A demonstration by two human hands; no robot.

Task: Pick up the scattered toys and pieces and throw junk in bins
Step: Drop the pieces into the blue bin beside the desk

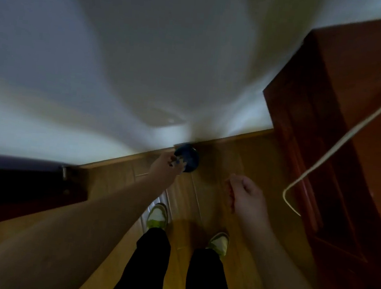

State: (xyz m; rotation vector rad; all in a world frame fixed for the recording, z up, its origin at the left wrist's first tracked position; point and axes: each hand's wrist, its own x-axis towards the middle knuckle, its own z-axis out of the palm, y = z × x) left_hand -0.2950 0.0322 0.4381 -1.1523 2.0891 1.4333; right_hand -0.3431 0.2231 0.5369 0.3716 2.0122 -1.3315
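Note:
The frame is blurred by motion. My left hand (167,167) reaches forward and down, with its fingers closed on small dark and bluish pieces that I cannot name. It hovers at the near rim of a small dark blue round bin (189,157) standing on the wooden floor against the white wall. My right hand (245,195) hangs to the right of the bin, fingers loosely curled, with nothing visible in it.
A white wall (122,66) rises straight ahead. A reddish-brown wooden door or cabinet (338,136) stands at the right, with a pale cord (350,135) hanging before it. Dark furniture (16,185) sits at the left. My feet in green-and-white shoes (158,216) stand on the wooden floor (219,152).

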